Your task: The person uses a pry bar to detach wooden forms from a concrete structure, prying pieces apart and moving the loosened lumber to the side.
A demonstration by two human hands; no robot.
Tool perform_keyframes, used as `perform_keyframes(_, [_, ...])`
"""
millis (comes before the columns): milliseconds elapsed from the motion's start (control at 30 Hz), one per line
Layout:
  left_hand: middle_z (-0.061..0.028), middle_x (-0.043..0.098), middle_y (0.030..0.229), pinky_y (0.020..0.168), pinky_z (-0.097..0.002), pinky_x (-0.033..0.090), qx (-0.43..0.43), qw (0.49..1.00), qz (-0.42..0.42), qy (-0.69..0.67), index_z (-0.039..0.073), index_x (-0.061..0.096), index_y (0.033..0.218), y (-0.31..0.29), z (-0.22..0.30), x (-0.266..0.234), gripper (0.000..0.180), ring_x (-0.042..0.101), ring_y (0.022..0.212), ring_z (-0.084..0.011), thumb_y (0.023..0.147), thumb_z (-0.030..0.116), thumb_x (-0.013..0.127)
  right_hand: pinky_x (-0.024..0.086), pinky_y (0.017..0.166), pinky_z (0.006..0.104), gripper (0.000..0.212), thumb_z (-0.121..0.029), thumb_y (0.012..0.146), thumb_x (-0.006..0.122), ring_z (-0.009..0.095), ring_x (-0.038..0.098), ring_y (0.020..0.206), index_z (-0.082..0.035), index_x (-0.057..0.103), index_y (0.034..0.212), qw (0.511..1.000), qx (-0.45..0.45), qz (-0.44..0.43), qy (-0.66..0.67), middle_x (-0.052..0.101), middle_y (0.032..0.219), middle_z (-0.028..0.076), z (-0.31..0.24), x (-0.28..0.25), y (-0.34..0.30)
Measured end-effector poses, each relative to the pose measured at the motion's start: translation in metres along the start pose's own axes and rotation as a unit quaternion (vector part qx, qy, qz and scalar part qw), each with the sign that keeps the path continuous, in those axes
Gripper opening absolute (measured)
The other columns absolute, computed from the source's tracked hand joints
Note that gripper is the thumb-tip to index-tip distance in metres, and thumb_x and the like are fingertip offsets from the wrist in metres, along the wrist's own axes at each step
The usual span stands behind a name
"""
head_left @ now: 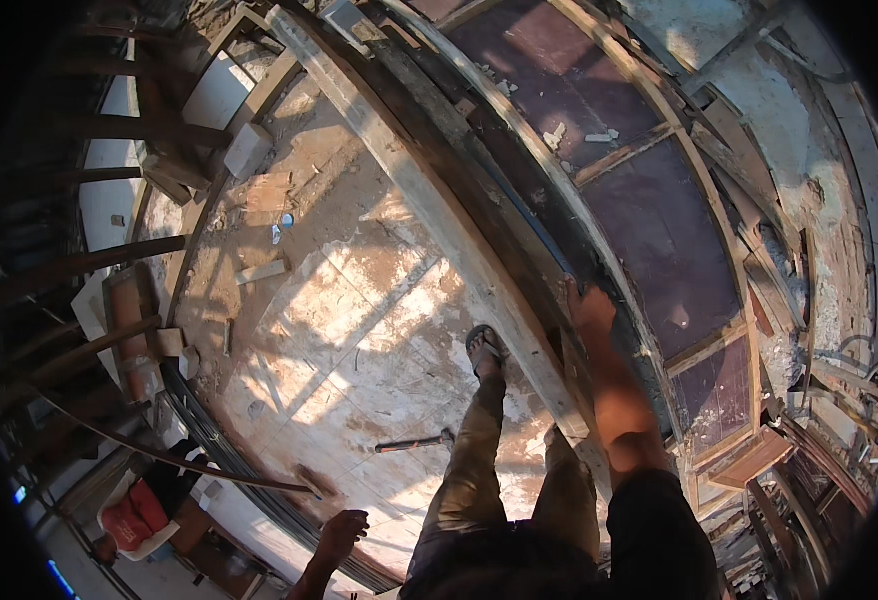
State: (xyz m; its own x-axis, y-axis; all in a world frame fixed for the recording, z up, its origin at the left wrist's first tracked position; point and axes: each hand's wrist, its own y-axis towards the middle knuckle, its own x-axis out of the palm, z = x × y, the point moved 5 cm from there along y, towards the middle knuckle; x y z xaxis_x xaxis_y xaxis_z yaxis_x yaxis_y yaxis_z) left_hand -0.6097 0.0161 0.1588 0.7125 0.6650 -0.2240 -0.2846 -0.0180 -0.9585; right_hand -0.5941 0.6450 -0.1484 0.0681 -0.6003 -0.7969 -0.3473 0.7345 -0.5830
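My right arm reaches forward over long timbers at the right. At its end, my right hand [591, 306] is closed at the near end of a long thin blue strip [527, 212] lying among the dark boards. The exact grip is partly hidden by the hand itself. Beside it runs a long pale wooden beam [429, 215], slanting from the far left to my legs. Low at the left, my left hand [342, 534] hangs away from the timbers, fingers loosely bent and a little apart, with nothing visible in it. A hammer [414, 443] lies on the floor left of my sandalled foot.
Purple-brown framed panels [649, 235] lie right of the timbers, with a loose wooden block [754, 458] near their lower end. Dark poles [89, 270] and long bars [229, 455] line the left. A person in red [137, 515] is at the lower left. Wood scraps [262, 271] litter the dusty floor.
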Motion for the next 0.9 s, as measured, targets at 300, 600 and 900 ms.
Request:
perform_keyframes(300, [-0.0105, 0.070, 0.099, 0.075, -0.0306, 0.055, 0.050, 0.996, -0.005, 0.071, -0.002, 0.063, 0.119, 0.010, 0.030, -0.009, 0.030, 0.068, 0.086, -0.0160, 0.098, 0.020, 0.057, 0.045, 0.098, 0.0505, 0.059, -0.053, 0.096, 0.053, 0.042, 0.061, 0.112, -0.001, 0.061, 0.123, 0.987, -0.009, 0.160, -0.022, 0.064, 0.115, 0.030, 0.069, 0.020, 0.025])
perform_keyframes(600, [-0.0102, 0.070, 0.098, 0.073, -0.0312, 0.055, 0.055, 0.995, -0.012, 0.080, 0.000, 0.063, 0.119, 0.007, 0.052, -0.001, 0.029, 0.068, 0.085, -0.0171, 0.099, 0.020, 0.056, 0.036, 0.111, 0.0420, 0.079, -0.058, 0.087, 0.065, 0.042, 0.049, 0.131, 0.002, 0.052, 0.137, 0.943, -0.067, -0.144, 0.291, 0.057, 0.132, 0.029, 0.059, -0.008, -0.165])
perform_keyframes(900, [-0.0088, 0.068, 0.097, 0.071, -0.0301, 0.054, 0.098, 0.988, -0.018, 0.122, 0.002, 0.062, 0.121, 0.007, 0.078, -0.025, 0.029, 0.066, 0.081, -0.0158, 0.099, 0.020, 0.056, 0.042, 0.109, 0.0437, 0.118, -0.060, 0.054, 0.088, 0.042, 0.049, 0.132, -0.003, 0.042, 0.146, 0.952, -0.018, -0.102, 0.288, 0.050, 0.141, 0.029, 0.135, 0.032, -0.217])
